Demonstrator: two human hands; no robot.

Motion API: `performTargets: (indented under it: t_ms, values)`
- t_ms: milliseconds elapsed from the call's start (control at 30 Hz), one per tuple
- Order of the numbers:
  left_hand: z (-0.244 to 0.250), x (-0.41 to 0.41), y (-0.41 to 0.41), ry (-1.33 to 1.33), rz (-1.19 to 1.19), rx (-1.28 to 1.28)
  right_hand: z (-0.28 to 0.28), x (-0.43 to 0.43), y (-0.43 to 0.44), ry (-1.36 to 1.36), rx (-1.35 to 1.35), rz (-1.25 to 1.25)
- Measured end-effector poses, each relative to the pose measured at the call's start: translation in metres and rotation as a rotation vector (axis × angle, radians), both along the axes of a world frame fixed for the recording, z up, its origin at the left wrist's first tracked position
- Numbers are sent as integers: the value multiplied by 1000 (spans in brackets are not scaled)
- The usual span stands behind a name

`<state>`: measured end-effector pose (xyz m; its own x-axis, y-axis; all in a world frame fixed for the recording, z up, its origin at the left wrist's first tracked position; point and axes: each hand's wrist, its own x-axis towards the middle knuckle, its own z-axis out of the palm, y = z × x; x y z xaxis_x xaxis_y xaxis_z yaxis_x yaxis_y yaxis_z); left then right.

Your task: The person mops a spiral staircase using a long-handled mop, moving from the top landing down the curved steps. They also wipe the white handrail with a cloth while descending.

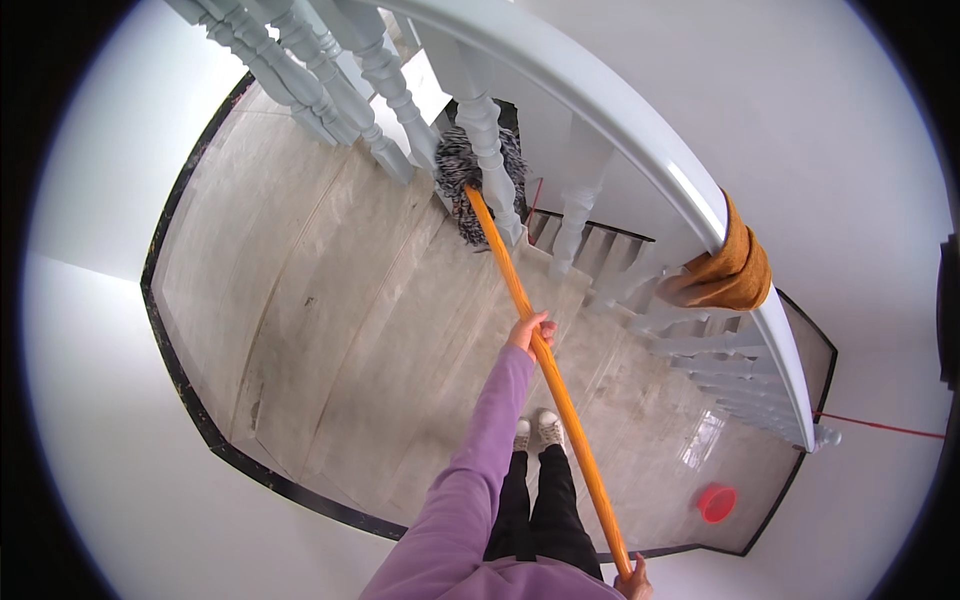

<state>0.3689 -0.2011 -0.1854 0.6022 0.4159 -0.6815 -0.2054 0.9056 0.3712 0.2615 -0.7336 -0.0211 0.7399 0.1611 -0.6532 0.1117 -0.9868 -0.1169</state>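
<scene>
A string mop with an orange wooden handle (pixel 570 420) runs diagonally from my body towards the balustrade. My left hand (pixel 532 334) is wrapped around the middle of the handle. Near the bottom edge of the view, my right hand (pixel 636 580) grips the handle's end and is partly cut off. The grey and black mop head (pixel 456 169) lies at the foot of a white turned baluster (pixel 487 142). Its strands show on both sides of that baluster, some over the floor's edge. Under it all is the grey wood-look floor (pixel 360 300), with scuffs and dark marks.
A curved white handrail (pixel 600 97) sweeps along the right, with a brown cloth (pixel 739 266) draped over it. Beyond the balusters, stairs (pixel 600 251) descend. A red plastic basin (pixel 717 503) stands at lower right. Black skirting (pixel 176 375) borders the white walls.
</scene>
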Motion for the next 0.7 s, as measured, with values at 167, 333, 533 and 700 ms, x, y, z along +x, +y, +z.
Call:
performTargets:
  t_ms: [167,333,533,700]
  values:
    - [-80,-23,-9,157,-49,36,42,5,23,79,296,-12]
    - [-70,-24,-40,129,-9,34,74,31,34,97,202,102]
    - [-60,-58,-82,3,65,-125,124,61,-6,164,31,226]
    - [-32,-94,-133,-17,136,-171,158,80,-32,193,-114,334]
